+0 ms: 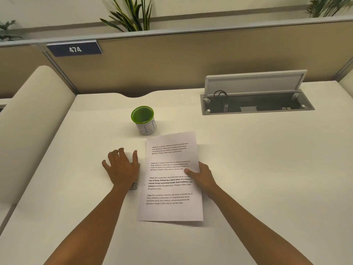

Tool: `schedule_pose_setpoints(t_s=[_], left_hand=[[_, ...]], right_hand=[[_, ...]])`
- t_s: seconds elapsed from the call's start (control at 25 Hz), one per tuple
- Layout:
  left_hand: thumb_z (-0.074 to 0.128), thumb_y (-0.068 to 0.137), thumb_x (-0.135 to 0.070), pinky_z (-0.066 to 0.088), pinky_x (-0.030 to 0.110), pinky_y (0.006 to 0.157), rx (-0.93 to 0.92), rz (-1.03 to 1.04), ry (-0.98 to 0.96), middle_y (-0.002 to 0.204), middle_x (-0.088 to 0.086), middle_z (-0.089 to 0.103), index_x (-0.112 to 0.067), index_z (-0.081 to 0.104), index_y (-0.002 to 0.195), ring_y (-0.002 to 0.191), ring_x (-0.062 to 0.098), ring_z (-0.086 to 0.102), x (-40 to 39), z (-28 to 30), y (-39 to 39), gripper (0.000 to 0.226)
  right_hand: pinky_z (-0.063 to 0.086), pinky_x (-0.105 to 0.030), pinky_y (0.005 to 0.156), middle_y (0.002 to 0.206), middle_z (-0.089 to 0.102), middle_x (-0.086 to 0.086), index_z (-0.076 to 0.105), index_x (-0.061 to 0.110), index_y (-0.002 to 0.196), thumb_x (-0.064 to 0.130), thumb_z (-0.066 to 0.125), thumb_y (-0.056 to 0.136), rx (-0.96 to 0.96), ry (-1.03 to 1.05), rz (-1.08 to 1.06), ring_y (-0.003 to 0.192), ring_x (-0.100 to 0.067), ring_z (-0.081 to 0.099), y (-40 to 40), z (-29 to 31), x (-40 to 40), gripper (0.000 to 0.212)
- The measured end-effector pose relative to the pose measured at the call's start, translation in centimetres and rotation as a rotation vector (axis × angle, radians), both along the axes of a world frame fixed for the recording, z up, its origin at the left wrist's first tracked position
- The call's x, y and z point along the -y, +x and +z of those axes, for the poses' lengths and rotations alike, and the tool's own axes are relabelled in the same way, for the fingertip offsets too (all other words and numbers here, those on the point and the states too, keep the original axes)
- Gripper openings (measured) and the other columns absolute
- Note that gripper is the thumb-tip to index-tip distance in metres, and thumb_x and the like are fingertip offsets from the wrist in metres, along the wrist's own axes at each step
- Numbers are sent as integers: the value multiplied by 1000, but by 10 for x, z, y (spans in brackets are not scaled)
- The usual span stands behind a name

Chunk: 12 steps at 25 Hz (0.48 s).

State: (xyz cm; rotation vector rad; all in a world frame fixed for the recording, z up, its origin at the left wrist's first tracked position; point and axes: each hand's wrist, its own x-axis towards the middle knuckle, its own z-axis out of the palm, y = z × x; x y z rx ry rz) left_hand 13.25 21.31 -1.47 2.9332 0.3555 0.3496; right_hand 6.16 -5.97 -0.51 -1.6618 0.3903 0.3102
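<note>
Leftward, left hand [122,169] spread over grey object [134,186]; right hand [202,177], pinch on right edge of sheet [170,206].

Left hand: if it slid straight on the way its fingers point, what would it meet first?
Probably nothing until the partition panel behind the desk: the left hand points away along bare desktop, and the green-rimmed cup and the paper lie right of that line, though depth is unclear.
</note>
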Motion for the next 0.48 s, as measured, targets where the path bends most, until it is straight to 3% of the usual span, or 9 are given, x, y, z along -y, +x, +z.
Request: schedule_pose_setpoints(t_s=[0.16,0.28,0.36,0.4,0.44,0.48], left_hand=[[37,95,-51,28,57,107,59,-57,24,125,18,60,-2,56,126,128,37,47,13,12,0,61],[47,96,-43,37,46,102,179,-262,-231,122,11,60,-7,57,124,120,32,50,47,29,-8,46],[52,100,-37,43,42,96,92,-338,-598,113,3,64,-15,61,114,110,15,57,80,41,-22,28],[50,103,-38,45,41,95,-39,-316,-858,108,-3,66,-22,63,108,103,3,61,96,49,-29,21],[46,104,-42,46,41,97,-216,-268,-1175,107,-5,70,-27,65,107,101,-3,65,111,58,-36,24],[42,103,-49,47,43,101,-382,-213,-1469,113,0,74,-25,67,113,106,5,70,122,62,-43,36]], right_hand=[[52,-51,102,119,74,-5,67,11,123,17,70,93,9,108,-32,109,-25,71,-10,7,39,32],[53,-51,101,120,74,-7,66,8,125,15,69,93,31,199,-8,110,-26,71,-15,19,67,34],[53,-51,101,122,73,-8,65,8,127,15,69,93,36,252,15,111,-28,71,-18,28,82,35],[54,-51,100,122,73,-9,64,7,128,15,68,93,44,261,24,111,-29,71,-19,33,88,35],[54,-50,99,122,73,-9,64,7,128,15,68,94,61,256,30,111,-29,71,-21,38,93,35],[55,-48,98,121,74,-8,65,8,127,16,68,94,83,237,34,110,-29,71,-22,43,98,34]])
